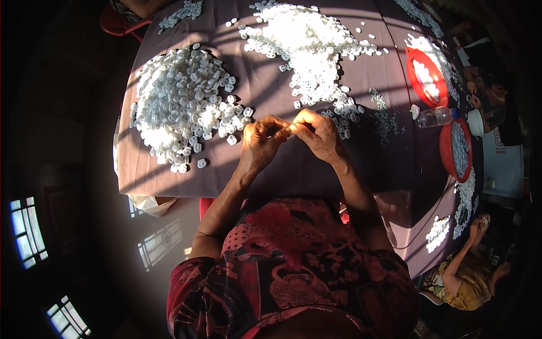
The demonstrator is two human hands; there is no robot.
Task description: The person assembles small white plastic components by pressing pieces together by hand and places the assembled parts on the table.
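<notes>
My left hand [262,138] and my right hand [316,133] meet fingertip to fingertip over the table, pinching one small white plastic piece [290,129] between them. To the left lies a big heap of white plastic pieces [183,101]. A second, brighter heap of white pieces [307,42] spreads across the far middle of the purple-grey tablecloth [169,175]. A few loose pieces lie just beyond my right hand.
At the right stand a red basket [424,76] of white pieces, a clear plastic bottle [435,117] on its side and another red basket [456,150]. Another person [466,271] sits at the lower right. More small piles line the table's right edge.
</notes>
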